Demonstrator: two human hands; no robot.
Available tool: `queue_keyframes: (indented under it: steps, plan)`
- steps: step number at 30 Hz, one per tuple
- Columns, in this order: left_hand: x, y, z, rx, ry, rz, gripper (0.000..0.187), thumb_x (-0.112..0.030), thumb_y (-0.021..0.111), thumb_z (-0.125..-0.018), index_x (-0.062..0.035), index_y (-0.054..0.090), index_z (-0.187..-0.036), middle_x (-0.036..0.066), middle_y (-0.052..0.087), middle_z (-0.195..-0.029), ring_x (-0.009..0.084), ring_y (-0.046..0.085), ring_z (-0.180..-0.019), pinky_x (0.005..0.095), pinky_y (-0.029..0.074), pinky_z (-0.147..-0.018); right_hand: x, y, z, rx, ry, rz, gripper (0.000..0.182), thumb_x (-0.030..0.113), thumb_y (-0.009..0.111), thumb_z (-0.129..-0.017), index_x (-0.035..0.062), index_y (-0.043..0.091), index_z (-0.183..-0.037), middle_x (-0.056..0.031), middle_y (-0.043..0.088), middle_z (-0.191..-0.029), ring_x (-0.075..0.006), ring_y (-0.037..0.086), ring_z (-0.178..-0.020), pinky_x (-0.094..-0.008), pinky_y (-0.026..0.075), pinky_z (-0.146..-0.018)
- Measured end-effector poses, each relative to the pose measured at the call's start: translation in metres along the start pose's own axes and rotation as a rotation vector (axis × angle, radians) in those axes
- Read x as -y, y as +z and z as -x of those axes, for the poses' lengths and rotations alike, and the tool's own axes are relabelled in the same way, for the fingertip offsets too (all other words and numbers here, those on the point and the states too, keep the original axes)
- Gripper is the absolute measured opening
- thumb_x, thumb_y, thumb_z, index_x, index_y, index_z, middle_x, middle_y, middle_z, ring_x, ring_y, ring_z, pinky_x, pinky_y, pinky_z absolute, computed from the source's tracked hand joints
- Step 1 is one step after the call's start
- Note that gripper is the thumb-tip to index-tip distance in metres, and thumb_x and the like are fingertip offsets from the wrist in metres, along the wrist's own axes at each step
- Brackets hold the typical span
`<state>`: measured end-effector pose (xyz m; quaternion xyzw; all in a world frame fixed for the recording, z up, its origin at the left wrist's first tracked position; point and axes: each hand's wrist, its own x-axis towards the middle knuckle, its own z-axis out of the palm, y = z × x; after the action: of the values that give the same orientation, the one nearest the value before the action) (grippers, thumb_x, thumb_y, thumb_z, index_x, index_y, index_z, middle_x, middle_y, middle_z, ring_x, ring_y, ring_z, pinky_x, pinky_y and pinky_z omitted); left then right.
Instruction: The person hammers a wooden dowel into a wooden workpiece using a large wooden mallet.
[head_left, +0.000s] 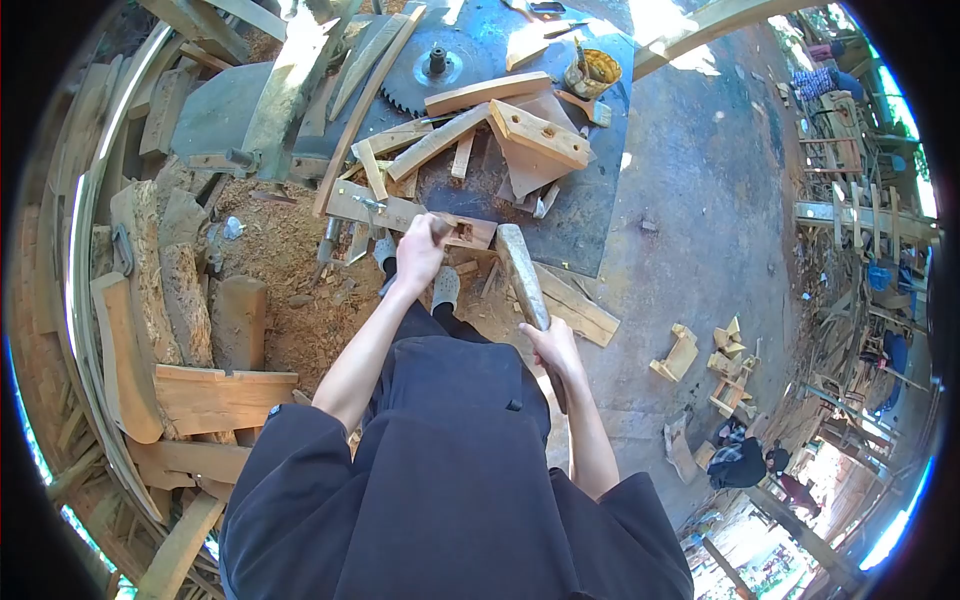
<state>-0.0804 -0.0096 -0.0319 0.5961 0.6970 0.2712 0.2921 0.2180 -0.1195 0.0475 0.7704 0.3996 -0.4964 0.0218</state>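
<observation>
My left hand (420,255) is closed around a short upright tool that looks like a chisel (442,229); its lower end is hidden. It stands over a wooden board (393,210) that has a dark rectangular mortise (464,233) cut near its right end. In my right hand (553,345) is a wooden mallet (524,278), gripped by its thin lower end. The thick head of the mallet points forward, just right of the board's end. A small metal clamp or screw (370,203) sits on the board, left of my left hand.
A circular saw blade (425,75) sticks up from the blue metal table (620,110). Cut wood pieces (540,135) and a glue-stained tub (592,73) lie there. Planks (205,400) are stacked at left; wooden offcuts (677,353) lie on the floor. Other people (738,462) are at far right.
</observation>
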Motion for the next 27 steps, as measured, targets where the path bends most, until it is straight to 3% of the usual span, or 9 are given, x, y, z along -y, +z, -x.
queue_keyframes:
  steps: [1, 2, 3, 5, 9, 12, 16, 20, 27]
  plan:
    - [-0.009, -0.013, -0.002, -0.055, -0.035, 0.156, 0.026, -0.004, 0.073, -0.092, -0.0031, 0.066, -0.117, 0.017, 0.072, -0.109, 0.0421, 0.074, -0.096, 0.0484, 0.058, -0.083, 0.006, 0.003, 0.003, 0.018, 0.003, -0.024, 0.051, 0.041, 0.079, -0.095, -0.0075, 0.066, -0.106, -0.0154, 0.072, -0.07, -0.0239, 0.073, -0.056, -0.0388, 0.058, -0.055]
    - [-0.019, -0.028, -0.001, -0.101, -0.046, 0.318, 0.022, -0.009, 0.078, -0.094, 0.0008, 0.065, -0.11, 0.018, 0.074, -0.096, 0.0345, 0.074, -0.09, 0.0434, 0.057, -0.082, 0.012, 0.005, 0.007, 0.048, -0.003, -0.05, 0.049, 0.038, 0.078, -0.096, -0.0083, 0.065, -0.106, -0.0158, 0.072, -0.071, -0.023, 0.072, -0.055, -0.0387, 0.057, -0.054]
    - [-0.023, -0.033, -0.001, -0.169, -0.067, 0.464, 0.018, -0.008, 0.08, -0.095, -0.0012, 0.065, -0.103, 0.011, 0.072, -0.095, 0.02, 0.069, -0.085, 0.036, 0.055, -0.081, 0.012, 0.005, 0.009, 0.048, 0.001, -0.054, 0.049, 0.038, 0.078, -0.096, -0.0083, 0.065, -0.106, -0.0158, 0.072, -0.071, -0.023, 0.072, -0.055, -0.0387, 0.057, -0.054]
    - [-0.031, -0.046, -0.007, -0.172, -0.093, 0.728, 0.016, -0.004, 0.08, -0.096, -0.0044, 0.064, -0.098, 0.002, 0.066, -0.091, 0.0105, 0.061, -0.085, 0.03, 0.052, -0.08, 0.014, 0.005, 0.012, 0.032, 0.011, -0.07, 0.048, 0.037, 0.078, -0.096, -0.0076, 0.065, -0.107, -0.0143, 0.072, -0.073, -0.0219, 0.071, -0.056, -0.0384, 0.057, -0.054]
    - [-0.072, -0.075, -0.01, -0.182, -0.126, 0.871, 0.016, -0.002, 0.078, -0.097, -0.0071, 0.063, -0.094, -0.004, 0.06, -0.09, 0.007, 0.056, -0.084, 0.0256, 0.049, -0.079, 0.005, -0.005, 0.014, 0.082, 0.011, -0.115, 0.048, 0.037, 0.08, -0.095, -0.0062, 0.066, -0.107, -0.0126, 0.072, -0.073, -0.0209, 0.071, -0.057, -0.038, 0.057, -0.054]
    - [-0.073, -0.063, -0.016, -0.128, 0.073, 0.819, 0.017, -0.001, 0.077, -0.096, -0.0076, 0.061, -0.094, -0.004, 0.059, -0.091, 0.0048, 0.055, -0.085, 0.0238, 0.048, -0.078, 0.001, -0.009, 0.02, 0.057, 0.047, -0.059, 0.047, 0.038, 0.081, -0.093, -0.0044, 0.067, -0.109, -0.0111, 0.071, -0.073, -0.0196, 0.071, -0.058, -0.0374, 0.056, -0.054]
    - [-0.067, -0.043, -0.021, 0.005, 0.014, 0.873, 0.016, 0.0, 0.074, -0.097, -0.0078, 0.06, -0.096, -0.003, 0.06, -0.091, 0.0046, 0.057, -0.086, 0.0233, 0.049, -0.079, 0.005, -0.009, 0.024, 0.089, 0.04, -0.074, 0.046, 0.038, 0.082, -0.093, -0.0025, 0.067, -0.108, -0.0099, 0.069, -0.072, -0.0179, 0.069, -0.057, -0.0367, 0.055, -0.053]
    - [-0.06, -0.028, -0.023, 0.013, -0.031, 0.995, 0.018, 0.001, 0.073, -0.097, -0.0087, 0.057, -0.097, -0.003, 0.061, -0.092, 0.0046, 0.059, -0.084, 0.0233, 0.051, -0.078, 0.006, -0.006, 0.024, 0.079, 0.041, -0.081, 0.043, 0.037, 0.081, -0.095, -0.0013, 0.065, -0.106, -0.0082, 0.068, -0.068, -0.0154, 0.065, -0.05, -0.0334, 0.053, -0.049]
    - [-0.052, -0.034, -0.023, 0.028, -0.054, 0.867, 0.028, -0.017, 0.086, -0.098, -0.0088, 0.06, -0.093, 0.001, 0.071, -0.09, 0.0076, 0.065, -0.082, 0.0258, 0.053, -0.078, 0.002, -0.004, 0.021, 0.082, 0.032, -0.09, 0.042, 0.037, 0.081, -0.095, -0.0007, 0.065, -0.108, -0.0076, 0.068, -0.068, -0.0149, 0.065, -0.05, -0.0326, 0.053, -0.049]
